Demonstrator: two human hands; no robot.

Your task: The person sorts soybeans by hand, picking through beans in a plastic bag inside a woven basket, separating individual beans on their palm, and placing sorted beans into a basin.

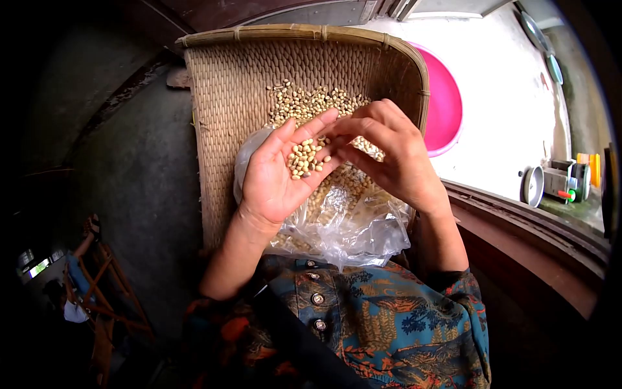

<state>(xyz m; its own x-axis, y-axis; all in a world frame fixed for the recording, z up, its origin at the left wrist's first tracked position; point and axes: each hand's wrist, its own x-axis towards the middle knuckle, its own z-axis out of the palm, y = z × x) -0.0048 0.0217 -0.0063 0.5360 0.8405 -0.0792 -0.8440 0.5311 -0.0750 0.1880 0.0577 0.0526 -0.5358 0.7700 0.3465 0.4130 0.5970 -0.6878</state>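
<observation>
My left hand (272,172) is palm up and slightly cupped, with a small heap of pale yellow beans (306,157) lying in it, a few of them darker. Over its fingertips, my right hand (389,146) bends down with its fingers drawn together in a pinch; what lies between them is hidden. Below both hands, a clear plastic bag (363,227) holds many more beans and rests in the front of a woven bamboo basket (227,97). Loose beans (311,100) are spread on the weave behind my hands.
A bright pink basin (446,104) stands just right of the basket. Beyond a wooden sill (518,227) on the right are a metal pan (533,186) and other items. At lower left is a wooden folding frame (107,285). Dark floor (152,149) lies left of the basket.
</observation>
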